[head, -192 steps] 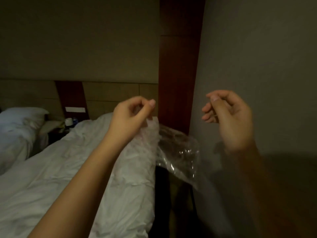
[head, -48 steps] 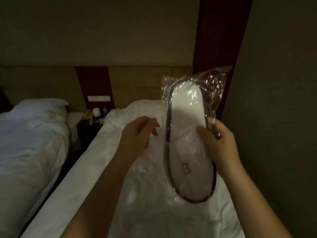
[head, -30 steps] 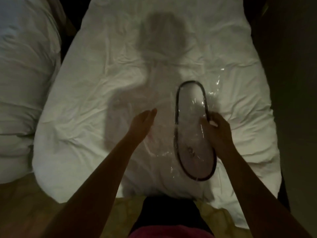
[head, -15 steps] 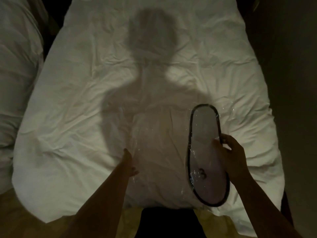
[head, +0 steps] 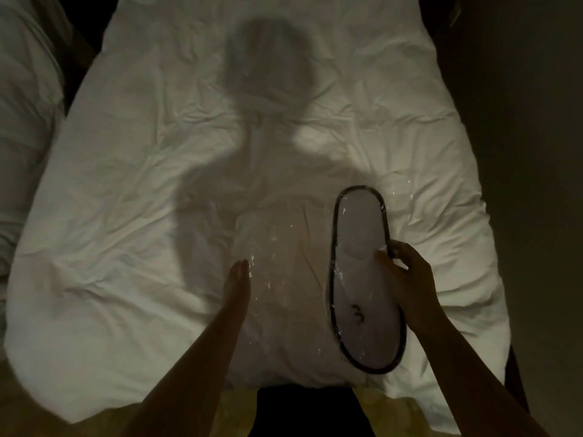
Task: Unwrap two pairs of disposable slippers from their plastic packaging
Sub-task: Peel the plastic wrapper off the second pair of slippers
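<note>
A white disposable slipper pack [head: 359, 234] with a black rim, wrapped in clear plastic, lies lengthwise on the white bed [head: 157, 184], toe away from me. My right hand [head: 407, 279] grips its right edge near the middle, thumb on top. A loose sheet of clear plastic [head: 277, 257] lies flat on the duvet to the left of the pack, glinting faintly. My left hand [head: 238, 282] is flat, fingers together and extended, resting at the left edge of that sheet and holding nothing.
A second white bed [head: 22, 121] is at the far left across a dark gap. A dark wall [head: 530, 152] runs along the right side. My shadow falls across the middle of the duvet. The yellowish floor [head: 176, 414] shows at the bottom.
The view tipped from the headboard down to the bed. My right hand lowered the wrapped slippers onto the duvet. My left hand went from curled to flat beside the plastic sheet.
</note>
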The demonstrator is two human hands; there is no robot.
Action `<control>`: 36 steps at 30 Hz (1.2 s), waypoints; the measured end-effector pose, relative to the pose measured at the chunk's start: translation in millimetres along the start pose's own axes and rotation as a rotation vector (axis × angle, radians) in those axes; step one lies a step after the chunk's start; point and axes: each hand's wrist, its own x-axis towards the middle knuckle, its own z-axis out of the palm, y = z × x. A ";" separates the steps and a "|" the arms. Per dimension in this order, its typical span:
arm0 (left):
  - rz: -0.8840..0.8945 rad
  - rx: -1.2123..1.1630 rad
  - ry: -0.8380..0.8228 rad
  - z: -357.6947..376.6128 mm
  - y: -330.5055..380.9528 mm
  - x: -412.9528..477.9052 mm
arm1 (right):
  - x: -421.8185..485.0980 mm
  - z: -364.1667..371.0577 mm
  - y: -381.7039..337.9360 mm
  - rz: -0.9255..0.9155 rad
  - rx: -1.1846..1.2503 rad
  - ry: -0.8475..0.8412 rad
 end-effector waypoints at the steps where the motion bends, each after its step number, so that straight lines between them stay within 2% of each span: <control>1: 0.024 -0.088 -0.045 -0.9 17.1 -7.2 | 0.3 1.7 -5.5 -0.002 0.016 -0.001; 4: 0.056 -0.292 -0.377 -4.6 76.0 -39.3 | -2.2 6.2 -35.3 -0.031 0.078 0.007; 6: 0.147 -0.258 -0.567 -5.7 117.0 -70.5 | -6.1 8.6 -62.5 -0.072 0.123 -0.006; 8: 0.280 -0.195 -0.630 -9.7 157.5 -103.5 | -10.9 9.8 -95.0 -0.133 0.201 -0.051; 10: 0.442 -0.176 -0.613 -19.3 197.2 -132.0 | -15.6 7.3 -134.3 -0.218 0.293 -0.080; 14: 0.675 -0.233 -0.585 -46.8 271.7 -178.9 | -28.5 -3.1 -219.7 -0.406 0.324 -0.090; 21: 1.043 -0.302 -0.331 -98.2 366.7 -256.4 | -64.8 -31.8 -339.9 -0.763 0.396 -0.145; 26: 1.231 -0.321 -0.219 -128.6 402.4 -298.6 | -92.7 -66.5 -404.4 -0.967 0.431 -0.196; 32: 1.304 -0.373 -0.301 -145.5 417.9 -330.9 | -123.8 -116.2 -477.3 -1.218 0.569 -0.029; 36: 1.352 -0.405 -0.300 -150.0 422.6 -352.3 | -137.1 -131.5 -500.5 -1.301 0.573 0.071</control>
